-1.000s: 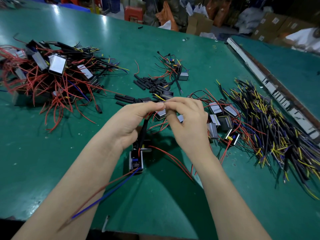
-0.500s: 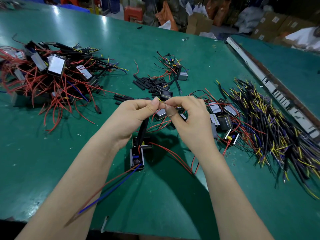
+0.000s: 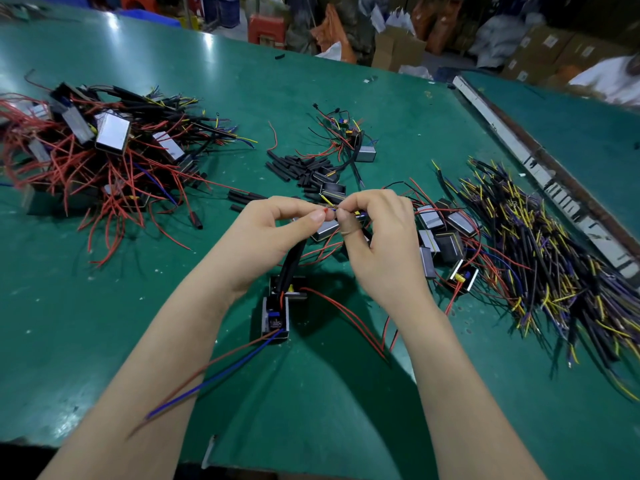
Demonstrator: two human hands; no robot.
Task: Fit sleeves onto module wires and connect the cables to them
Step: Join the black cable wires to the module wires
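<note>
**A:** What do the fingers hold at frame centre?

**B:** The left hand [image 3: 266, 237] pinches a red wire tip [image 3: 324, 209]; the right hand [image 3: 377, 237] pinches a yellow-cored cable end [image 3: 330, 203] against it, tips touching.

**A:** And below?

**B:** A black sleeve [image 3: 293, 258] runs from the left palm down to 1 module [image 3: 276, 317] on the green table [image 3: 86, 323].

**A:** Around them?

**B:** Loose sleeves [image 3: 298, 169] above, spare cables [image 3: 540, 258] at right, wired modules [image 3: 104, 147] at upper left.
</note>
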